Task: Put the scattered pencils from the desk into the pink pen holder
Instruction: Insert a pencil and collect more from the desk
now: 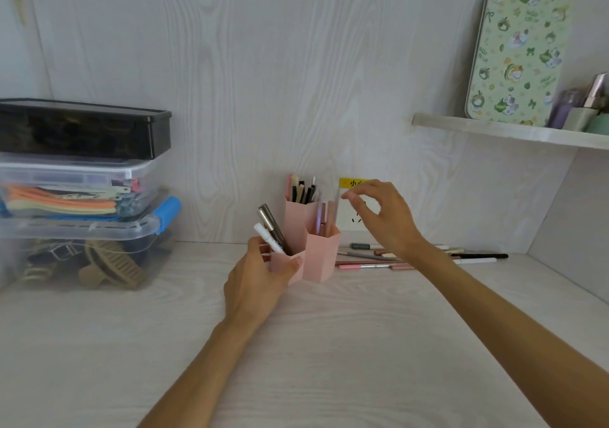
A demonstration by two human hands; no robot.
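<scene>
Bare forearms enter from the lower edge, cut off below the elbows. At about 7 o'clock from the frame's centre, the left hand (255,279) wraps the lowest compartment of the pink pen holder (321,256), thumb across its front and fingers hidden behind it. That compartment holds a white marker (268,238) and a grey pen (272,226), both leaning toward 11 o'clock. The holder has three stepped hexagonal cups and stands on the desk (329,345) near the back wall; its tallest, rear cup is packed with dark and pale sticks that are too small to tell apart.

At 3 o'clock from the holder, the right hand (385,215) hovers above the middle cup, fingers loosely curled and apart, thumb and forefinger close but pinching nothing I can make out. Blurred pinkish pencils (324,216) stand in that cup just beside the fingertips.

Behind the right wrist, scattered pencils (372,266) lie flat on the desk, partly hidden by the arm. Stacked storage boxes (82,197) sit at 9 o'clock, cut off by the frame.
</scene>
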